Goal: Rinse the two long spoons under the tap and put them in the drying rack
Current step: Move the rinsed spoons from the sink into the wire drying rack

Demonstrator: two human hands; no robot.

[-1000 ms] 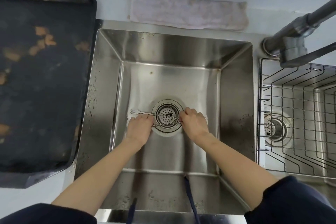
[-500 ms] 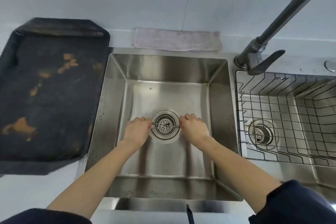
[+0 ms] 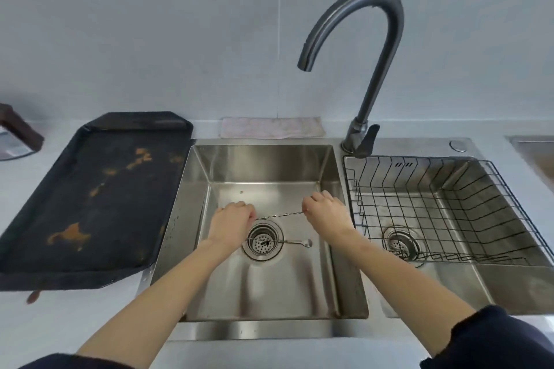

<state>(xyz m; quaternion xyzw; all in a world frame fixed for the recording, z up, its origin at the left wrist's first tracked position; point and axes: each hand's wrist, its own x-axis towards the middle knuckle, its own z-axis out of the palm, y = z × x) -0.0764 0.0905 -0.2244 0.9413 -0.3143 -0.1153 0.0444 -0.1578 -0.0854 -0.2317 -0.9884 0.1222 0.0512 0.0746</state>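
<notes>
One long twisted-handle spoon (image 3: 280, 214) is held level above the left sink basin (image 3: 263, 165). My left hand (image 3: 232, 223) grips its left end and my right hand (image 3: 325, 214) grips its right end. The second long spoon (image 3: 295, 243) lies on the basin floor across the drain strainer (image 3: 263, 242), bowl pointing right. The dark gooseneck tap (image 3: 359, 48) stands behind, its spout over the basin's right part; no water runs. The black wire drying rack (image 3: 443, 207) sits in the right basin.
A black stained tray (image 3: 90, 201) lies on the counter left of the sink. A pale cloth (image 3: 271, 127) lies folded behind the basin against the wall. The right basin has its own drain (image 3: 401, 244) under the rack.
The camera tilted up, bringing the tap into view. Both hands rose from the drain, lifting one spoon and spreading apart; the other spoon stays on the strainer.
</notes>
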